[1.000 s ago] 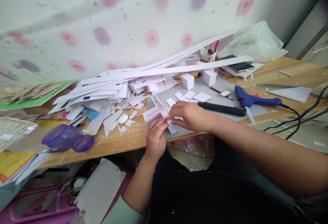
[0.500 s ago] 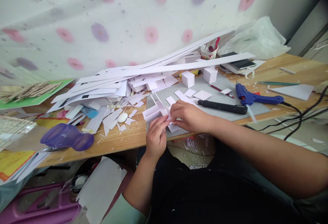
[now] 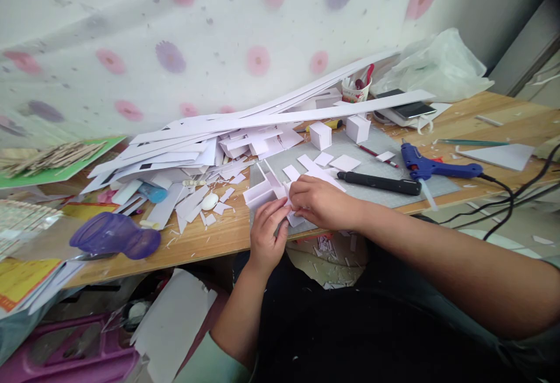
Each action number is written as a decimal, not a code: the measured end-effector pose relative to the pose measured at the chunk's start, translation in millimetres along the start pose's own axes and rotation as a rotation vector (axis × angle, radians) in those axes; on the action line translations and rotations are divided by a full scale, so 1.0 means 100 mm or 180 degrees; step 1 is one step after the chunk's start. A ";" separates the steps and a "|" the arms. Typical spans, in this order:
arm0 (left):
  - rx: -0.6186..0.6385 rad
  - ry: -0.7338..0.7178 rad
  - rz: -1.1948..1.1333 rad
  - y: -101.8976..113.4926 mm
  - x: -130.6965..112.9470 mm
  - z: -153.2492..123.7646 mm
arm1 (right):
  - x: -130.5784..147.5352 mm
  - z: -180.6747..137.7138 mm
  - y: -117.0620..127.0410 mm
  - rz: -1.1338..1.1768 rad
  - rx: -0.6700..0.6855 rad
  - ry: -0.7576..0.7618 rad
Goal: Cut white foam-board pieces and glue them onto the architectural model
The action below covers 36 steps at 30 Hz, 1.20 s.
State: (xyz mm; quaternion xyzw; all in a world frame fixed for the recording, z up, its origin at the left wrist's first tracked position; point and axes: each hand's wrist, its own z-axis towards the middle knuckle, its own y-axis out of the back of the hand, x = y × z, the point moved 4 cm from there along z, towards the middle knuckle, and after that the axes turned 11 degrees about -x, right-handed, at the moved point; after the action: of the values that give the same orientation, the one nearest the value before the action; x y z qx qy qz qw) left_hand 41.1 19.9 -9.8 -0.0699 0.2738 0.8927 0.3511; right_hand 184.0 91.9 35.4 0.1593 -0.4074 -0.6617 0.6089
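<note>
A small white foam-board model with upright walls stands at the front edge of the grey cutting mat. My left hand grips its near side, fingertips pressed on the white board. From the right, my right hand pinches the same model, its fingers bent; part of the model is hidden behind both hands. Flat white pieces lie just beyond my right hand. Close by rests a black-handled cutter, and farther right a blue hot glue gun.
Long white board strips are piled along the back. Two white boxes stand on the mat. A purple vase-like container lies at the left, near scattered scraps. A paper cup holds tools at the back, beside a plastic bag.
Hardly anything differs. Both hands stay on the model, with only a tiny shift of the fingers and of the view.
</note>
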 end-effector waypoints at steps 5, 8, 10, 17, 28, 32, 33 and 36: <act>-0.0027 -0.0023 0.0005 0.00 0.00 0.01 | 0.01 -0.01 0.01 0.0019 0.0002 -0.0045; -0.0031 -0.0026 -0.0028 0.00 0.00 0.01 | 0.00 -0.03 0.00 0.0065 -0.0042 -0.0074; -0.0030 -0.0037 -0.0056 0.00 0.00 0.00 | -0.01 -0.04 -0.01 0.0112 -0.0111 -0.0092; -0.0082 -0.0078 -0.0082 -0.01 0.00 0.00 | -0.02 -0.09 -0.03 0.0433 -0.0324 -0.0255; -0.0022 0.0042 0.0054 -0.01 0.02 0.02 | 0.04 0.06 0.36 0.1057 -0.0852 -0.0282; -0.0108 0.0340 -0.0081 0.04 0.01 0.01 | 0.05 0.05 0.61 0.1950 -0.1010 -0.1061; -0.0224 0.0451 -0.0168 0.07 -0.02 0.01 | 0.04 -0.01 0.60 0.2325 -0.0987 -0.1387; -0.0598 0.0887 -0.0613 0.12 -0.20 0.00 | 0.05 -0.27 0.43 0.3310 -0.1117 -0.2263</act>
State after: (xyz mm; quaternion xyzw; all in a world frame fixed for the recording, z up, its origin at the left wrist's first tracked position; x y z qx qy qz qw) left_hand 48.3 0.9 1.6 -0.2511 0.2273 0.8583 0.3855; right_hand 231.1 81.3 51.5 -0.3888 -0.4938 -0.3498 0.6947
